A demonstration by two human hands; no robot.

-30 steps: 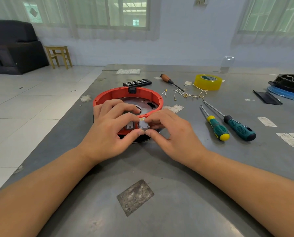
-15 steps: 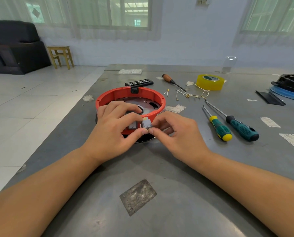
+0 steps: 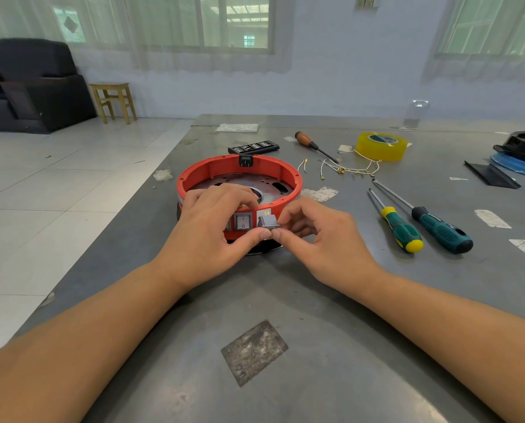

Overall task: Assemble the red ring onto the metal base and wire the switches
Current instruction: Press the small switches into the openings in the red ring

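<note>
Head view. The red ring (image 3: 239,175) already sits on the metal base (image 3: 246,187), whose perforated plate shows inside it; the pair stands on the desk (image 3: 285,300) just ahead of the person. One rocker switch (image 3: 243,221) is seated in the ring's near wall, at 6 o'clock on the ring, and a black socket (image 3: 245,160) occupies the far wall at 12 o'clock. A second, grey switch (image 3: 268,225) stands at the opening just right of the seated one, tilted and judged not yet pressed home.

Wiring appears not to have begun: the loose wires (image 3: 346,169) with their small terminals lie on the desk at about 2 o'clock from the ring, well apart from it, beside the roll of yellow tape (image 3: 380,146). Two green-handled screwdrivers (image 3: 420,222) lie at 3 o'clock, untouched, and a wooden-handled one (image 3: 313,145) at 1 o'clock.

Left hand (image 3: 215,230): fingers (image 3: 224,193) curled over the near rim of the ring, thumb under the ring's near wall beneath the switches, so that the hand grips the ring and steadies it. Right hand (image 3: 319,236): thumb and forefinger closed in a pinch on the grey switch, the other fingers loosely curled behind. Both forearms reach in from the near edge, converging on the ring's 6 o'clock. Remaining, as judged: seat this switch, then connect the wires.
</note>
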